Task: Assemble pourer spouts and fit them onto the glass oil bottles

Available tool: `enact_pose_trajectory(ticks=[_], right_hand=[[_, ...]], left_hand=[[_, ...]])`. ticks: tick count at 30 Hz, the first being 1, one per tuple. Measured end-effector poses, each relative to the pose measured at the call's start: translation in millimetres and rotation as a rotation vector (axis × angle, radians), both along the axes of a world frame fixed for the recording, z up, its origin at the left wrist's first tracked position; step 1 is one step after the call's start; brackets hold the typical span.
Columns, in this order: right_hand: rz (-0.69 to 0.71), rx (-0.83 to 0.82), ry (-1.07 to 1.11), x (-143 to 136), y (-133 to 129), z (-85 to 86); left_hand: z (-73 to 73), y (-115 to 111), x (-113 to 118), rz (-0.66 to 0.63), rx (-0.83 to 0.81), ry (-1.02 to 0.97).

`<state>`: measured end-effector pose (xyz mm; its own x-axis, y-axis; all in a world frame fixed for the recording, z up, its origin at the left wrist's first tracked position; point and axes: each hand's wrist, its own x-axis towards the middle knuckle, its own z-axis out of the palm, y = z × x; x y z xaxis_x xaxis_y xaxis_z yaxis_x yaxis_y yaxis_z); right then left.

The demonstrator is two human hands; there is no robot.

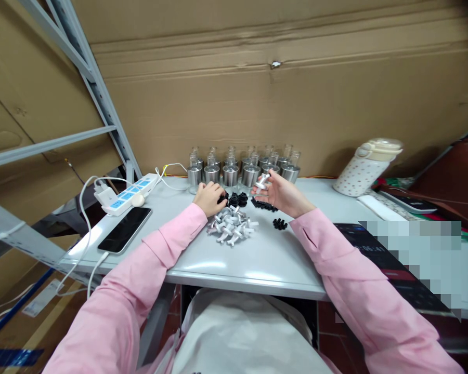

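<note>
- Head view: right hand [284,194] fingers pinched a white nozzle [262,183].
- Left hand [208,199] fingers curled at black caps [234,199]; grip, I couldn't tell.
- Part-picking seemed underway, probably calling next for a light touch.

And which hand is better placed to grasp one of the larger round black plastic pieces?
Probably the left hand: it rests at those round black pieces, while the right hand holds a branched white plastic piece.
</note>
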<state>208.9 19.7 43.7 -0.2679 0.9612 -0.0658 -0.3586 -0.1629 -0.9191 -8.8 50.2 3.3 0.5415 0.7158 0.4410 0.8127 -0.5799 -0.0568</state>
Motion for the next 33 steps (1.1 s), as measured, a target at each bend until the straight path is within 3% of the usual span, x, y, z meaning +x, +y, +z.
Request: enact_pose_trajectory(ticks=[5,11,16,21,33], right_hand=[[-0.028,-0.062,-0.007,5.0,4.7,-3.6],[0.052,-0.037,0.019,8.5,9.6,-8.8],[0.043,-0.047,0.064,5.3,9.0,-8.9],[0.126,-0.067,0.096,0.2,3.3,-5.8],[0.266,-0.048,0.128,-10.5,-13.7,5.3]], left_hand=[[-1.8,3.3,0.3,-0.038,0.038,0.002],[0.4,-0.1,1.7,-0.078,0.202,-0.074],[6.8,-7.0,3.5,-0.218,0.346,-0.188],[8.0,-14.4,7.0,-0.405,0.505,-0.217],[1.4,-18.7,9.7,-0.495,0.542,-0.260]])
